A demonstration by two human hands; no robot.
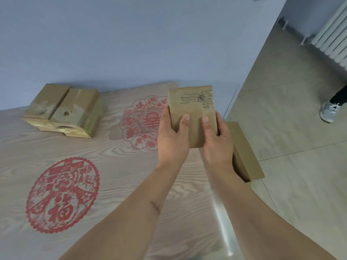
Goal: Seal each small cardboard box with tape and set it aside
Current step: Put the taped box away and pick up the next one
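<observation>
Both hands hold one small cardboard box [191,109] up above the surface [116,177], the left hand [171,139] curled round its left edge and the right hand [217,139] round its right edge, thumbs pressed flat on the top face. The grip sits low on the box, so the far end could tip or slide out if either hand loosens. The box is plain brown, scuffed, with shiny clear tape and torn paper near its far end. Another brown box [244,152] lies just beyond the right hand at the surface's edge, where a nudge could knock it off. A stack of boxes [63,111] sits well to the left of the hands.
</observation>
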